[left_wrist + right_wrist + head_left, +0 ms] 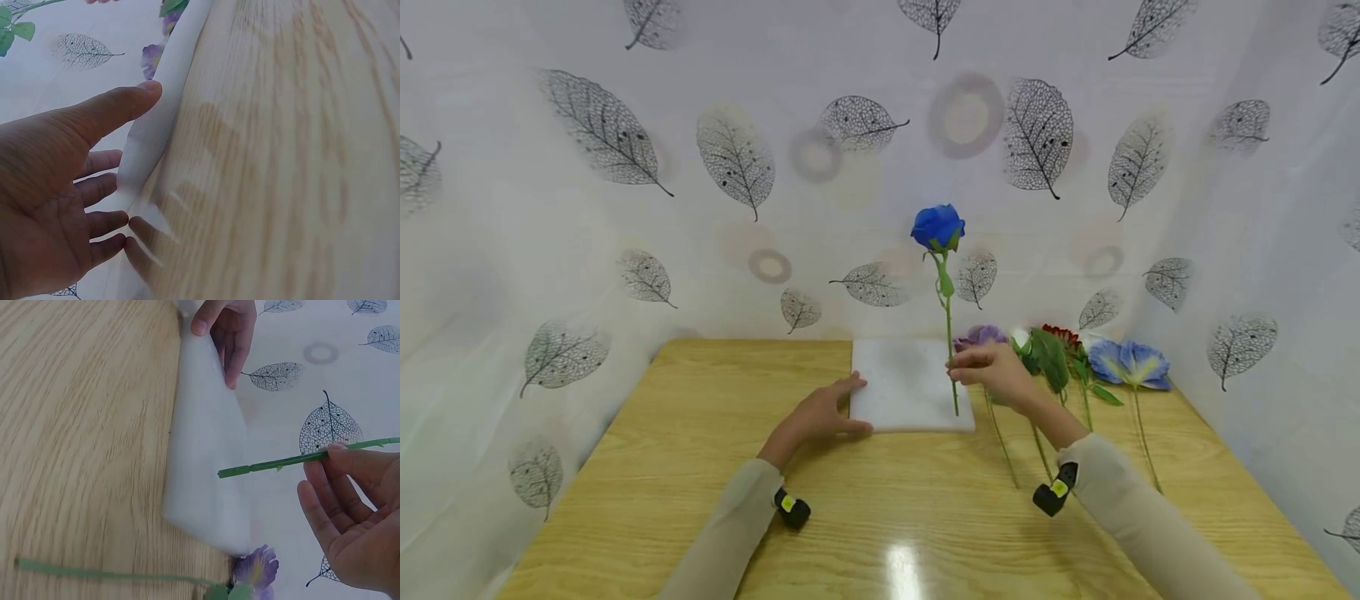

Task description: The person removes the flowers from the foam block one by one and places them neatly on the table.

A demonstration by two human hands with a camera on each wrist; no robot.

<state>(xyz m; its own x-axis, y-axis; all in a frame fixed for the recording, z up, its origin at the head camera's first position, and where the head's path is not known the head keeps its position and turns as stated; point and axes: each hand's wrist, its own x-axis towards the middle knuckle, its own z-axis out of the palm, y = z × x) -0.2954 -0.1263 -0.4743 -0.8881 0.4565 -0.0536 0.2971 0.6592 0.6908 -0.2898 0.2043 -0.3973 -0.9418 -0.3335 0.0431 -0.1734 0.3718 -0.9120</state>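
Observation:
A blue artificial rose (938, 227) stands upright in my right hand (1000, 377), whose thumb and fingertips pinch its green stem. In the right wrist view the bare lower end of that stem (267, 465) points over a white, foam-like slab (203, 434). Flat on the table, the slab (904, 387) lies between my hands. My left hand (820, 411) is at the slab's left side with fingers spread. Its thumb lies along the near edge in the left wrist view, and its fingertips are right at the side, uncurled.
Right of the slab, several long-stemmed artificial flowers lie on the wooden table (700, 492): a purple one (981, 335), a dark red one (1062, 335) and a blue-violet one (1131, 365) among them. A leaf-print curtain (865, 200) hangs behind and at both sides.

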